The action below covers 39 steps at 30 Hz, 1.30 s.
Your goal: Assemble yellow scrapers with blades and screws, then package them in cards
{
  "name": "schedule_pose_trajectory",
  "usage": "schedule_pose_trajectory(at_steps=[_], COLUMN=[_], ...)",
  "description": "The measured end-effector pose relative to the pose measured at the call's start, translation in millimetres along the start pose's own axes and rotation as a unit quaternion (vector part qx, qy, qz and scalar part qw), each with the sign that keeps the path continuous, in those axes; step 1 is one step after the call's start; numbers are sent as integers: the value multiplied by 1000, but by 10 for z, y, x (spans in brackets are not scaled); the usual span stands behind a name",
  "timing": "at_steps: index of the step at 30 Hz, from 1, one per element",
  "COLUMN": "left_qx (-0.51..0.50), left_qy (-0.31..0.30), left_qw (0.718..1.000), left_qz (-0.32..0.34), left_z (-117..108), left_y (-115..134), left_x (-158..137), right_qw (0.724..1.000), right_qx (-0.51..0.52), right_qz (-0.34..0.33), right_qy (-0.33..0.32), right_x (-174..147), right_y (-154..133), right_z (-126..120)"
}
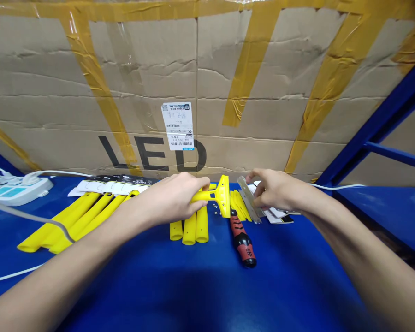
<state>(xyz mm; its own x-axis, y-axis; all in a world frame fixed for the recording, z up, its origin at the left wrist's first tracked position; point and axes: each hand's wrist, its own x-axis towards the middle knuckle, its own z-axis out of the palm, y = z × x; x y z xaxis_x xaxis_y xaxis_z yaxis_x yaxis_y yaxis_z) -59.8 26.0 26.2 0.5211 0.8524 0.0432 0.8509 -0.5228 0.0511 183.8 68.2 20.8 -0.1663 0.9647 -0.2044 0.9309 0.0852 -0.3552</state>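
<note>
My left hand is closed around the yellow neck of a scraper head, its wide end pointing right. My right hand curls its fingers at a thin metal blade, its thumb and forefinger at the blade's edge. Flat yellow plastic strips lie just left of the blade. Below them rests a red and black screwdriver. Tiny metal nuts or screws are scattered beside the scraper head. Under my left hand lie several yellow tube handles.
More yellow tubes lie at the left, by printed cards. A white power strip and cables sit at far left. Behind the blue table stands a large taped carton. A blue metal frame rises at the right.
</note>
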Motion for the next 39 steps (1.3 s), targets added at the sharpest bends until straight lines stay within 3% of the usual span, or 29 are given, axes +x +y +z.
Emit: schedule_pose_trajectory(at_steps=[3,6,10,13,20,29,35,39], left_qx=[-2,-4,-6,-11,-5,-14,-49,-50], left_qy=[-20,-44,-55,-60,-66,-75,-94,-103], left_qw=[1000,999,998,998,998,997,993,993], left_qz=[-4,-8,-14,-16,-11,33,48,37], left_z=[-47,-67,-55,-41,-53,-65,-90,-112], left_y=[-22,-31,-54,-75,-87,-91,-91,-89], left_x=[-41,-64,-70,-64,-53,-53,-72,-63], right_qw=[986,950,916,899,883,912,873,863], right_qx=[159,294,373,401,438,360,440,465], right_qz=[-36,-81,-115,-140,-150,-169,-150,-132], right_qy=[-28,-61,-87,-108,-80,-99,-151,-146], right_x=[-28,-25,-25,-18,5,53,45,54], right_y=[-36,-45,-44,-42,-98,-91,-107,-120], right_z=[8,50,71,78,197,278,305,356])
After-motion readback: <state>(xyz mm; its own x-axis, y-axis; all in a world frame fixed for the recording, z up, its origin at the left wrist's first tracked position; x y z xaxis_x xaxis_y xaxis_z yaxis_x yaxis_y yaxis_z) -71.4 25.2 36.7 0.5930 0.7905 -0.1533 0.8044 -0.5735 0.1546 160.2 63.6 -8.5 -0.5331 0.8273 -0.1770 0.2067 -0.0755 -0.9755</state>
